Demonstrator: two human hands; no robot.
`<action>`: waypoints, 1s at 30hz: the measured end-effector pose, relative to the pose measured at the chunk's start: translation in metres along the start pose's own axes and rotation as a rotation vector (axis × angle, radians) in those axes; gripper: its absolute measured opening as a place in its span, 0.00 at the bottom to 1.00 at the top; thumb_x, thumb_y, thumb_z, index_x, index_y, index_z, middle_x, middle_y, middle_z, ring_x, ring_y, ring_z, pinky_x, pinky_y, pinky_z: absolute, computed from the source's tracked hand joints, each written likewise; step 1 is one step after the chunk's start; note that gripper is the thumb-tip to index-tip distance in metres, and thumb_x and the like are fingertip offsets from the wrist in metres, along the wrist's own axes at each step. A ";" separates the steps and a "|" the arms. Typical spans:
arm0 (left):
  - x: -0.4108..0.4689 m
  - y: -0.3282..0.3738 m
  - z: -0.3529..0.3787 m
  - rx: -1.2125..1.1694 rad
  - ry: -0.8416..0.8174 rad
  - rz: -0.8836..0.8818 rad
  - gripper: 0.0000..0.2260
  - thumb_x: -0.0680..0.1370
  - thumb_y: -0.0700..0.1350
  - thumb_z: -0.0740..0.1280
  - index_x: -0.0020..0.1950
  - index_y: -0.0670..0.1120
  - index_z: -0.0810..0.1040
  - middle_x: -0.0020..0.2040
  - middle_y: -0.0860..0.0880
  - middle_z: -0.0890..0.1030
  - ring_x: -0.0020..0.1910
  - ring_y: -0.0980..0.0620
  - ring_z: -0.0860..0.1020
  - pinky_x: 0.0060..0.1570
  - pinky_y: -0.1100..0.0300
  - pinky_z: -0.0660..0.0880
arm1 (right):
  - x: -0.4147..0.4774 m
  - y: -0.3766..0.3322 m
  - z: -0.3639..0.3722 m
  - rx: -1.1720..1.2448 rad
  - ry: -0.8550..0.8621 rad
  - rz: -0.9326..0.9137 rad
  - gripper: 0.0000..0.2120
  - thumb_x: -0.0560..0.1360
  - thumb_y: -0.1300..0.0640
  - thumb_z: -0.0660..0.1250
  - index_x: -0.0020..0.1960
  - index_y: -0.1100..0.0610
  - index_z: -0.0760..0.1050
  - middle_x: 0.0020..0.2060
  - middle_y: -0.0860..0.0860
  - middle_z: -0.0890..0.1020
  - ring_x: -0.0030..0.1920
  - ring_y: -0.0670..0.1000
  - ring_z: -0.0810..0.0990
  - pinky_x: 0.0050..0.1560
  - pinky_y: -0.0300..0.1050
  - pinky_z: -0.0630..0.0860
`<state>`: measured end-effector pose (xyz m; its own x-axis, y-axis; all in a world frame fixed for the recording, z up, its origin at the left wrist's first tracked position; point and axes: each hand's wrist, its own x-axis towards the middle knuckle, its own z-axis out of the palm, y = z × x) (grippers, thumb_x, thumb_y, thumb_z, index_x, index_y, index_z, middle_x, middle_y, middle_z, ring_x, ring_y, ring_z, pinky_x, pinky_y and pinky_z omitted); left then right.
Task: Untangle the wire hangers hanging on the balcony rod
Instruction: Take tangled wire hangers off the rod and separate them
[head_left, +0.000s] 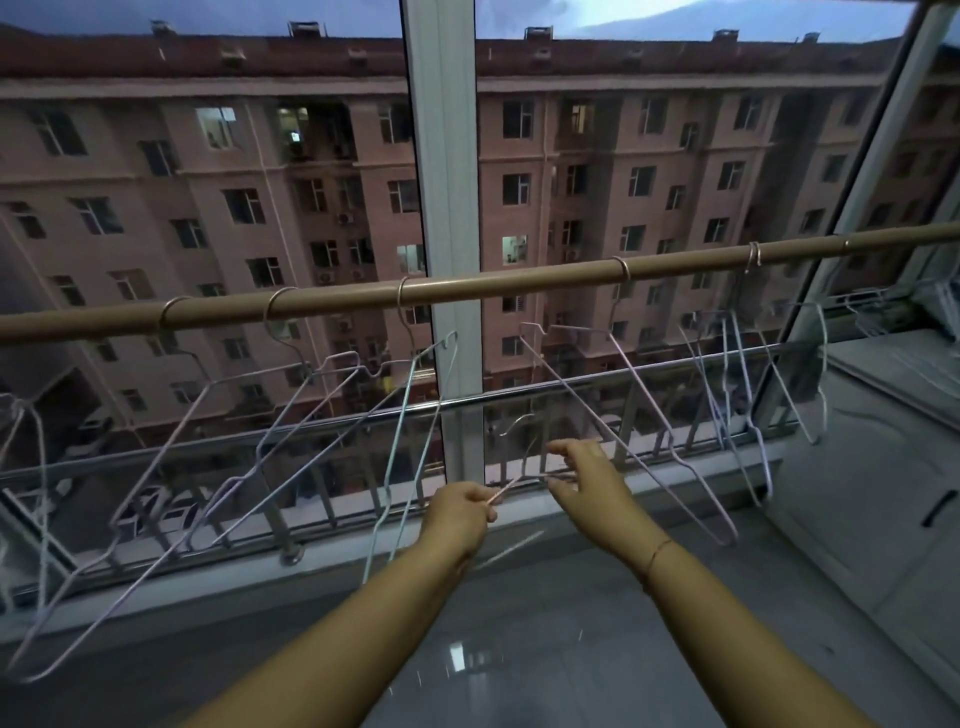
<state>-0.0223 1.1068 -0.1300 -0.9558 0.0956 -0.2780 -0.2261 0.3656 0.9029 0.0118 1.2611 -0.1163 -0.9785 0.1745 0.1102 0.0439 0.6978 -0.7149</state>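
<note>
A tan, smooth round rod crosses the frame, rising from middle left to upper right, in front of the glass. At the left, a tangled bunch of pale wire hangers hooks over it. Their thin angular frames cross one another and slant towards the lower left corner. Next along, a pale green hanger hangs steeply near the centre, just left of the white window post.

Below centre, the left hand has its grip pinched on one end of a loose thin wire hanger, which is held off the rod with its hook curling up behind. The right hand meets the other end. Its thumb and forefinger curve apart with the wire running in between, and I cannot tell whether that grip clamps it. A fine bracelet circles the right wrist.

Further right, one long hanger slopes down from the rod past the right forearm. A second bunch of hangers dangles at the far right.

Behind everything are a shiny metal railing and a pink, many-windowed apartment block. A glossy grey surface lies under the arms.
</note>
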 end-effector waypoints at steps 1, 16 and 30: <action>-0.003 -0.005 -0.002 0.018 0.005 0.006 0.11 0.73 0.30 0.62 0.41 0.43 0.81 0.36 0.47 0.77 0.36 0.51 0.71 0.34 0.62 0.65 | -0.004 0.004 0.002 -0.041 -0.049 -0.005 0.20 0.76 0.60 0.63 0.68 0.57 0.67 0.65 0.54 0.69 0.67 0.53 0.68 0.67 0.47 0.66; -0.033 0.000 0.017 0.161 0.166 0.179 0.09 0.73 0.51 0.69 0.46 0.48 0.75 0.49 0.51 0.76 0.50 0.50 0.74 0.45 0.59 0.70 | -0.064 0.012 -0.015 0.356 -0.026 0.187 0.09 0.75 0.66 0.62 0.37 0.58 0.75 0.29 0.53 0.77 0.27 0.48 0.74 0.24 0.37 0.72; -0.049 0.092 -0.013 -0.415 -0.027 0.306 0.03 0.73 0.37 0.70 0.45 0.41 0.82 0.36 0.47 0.82 0.28 0.58 0.79 0.30 0.67 0.75 | -0.041 -0.082 -0.032 0.765 0.182 -0.049 0.05 0.75 0.63 0.64 0.48 0.61 0.78 0.27 0.51 0.79 0.23 0.39 0.72 0.24 0.31 0.68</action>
<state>0.0013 1.1236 -0.0288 -0.9859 0.1668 0.0159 0.0025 -0.0803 0.9968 0.0549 1.2187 -0.0399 -0.9243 0.3132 0.2180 -0.2140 0.0475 -0.9757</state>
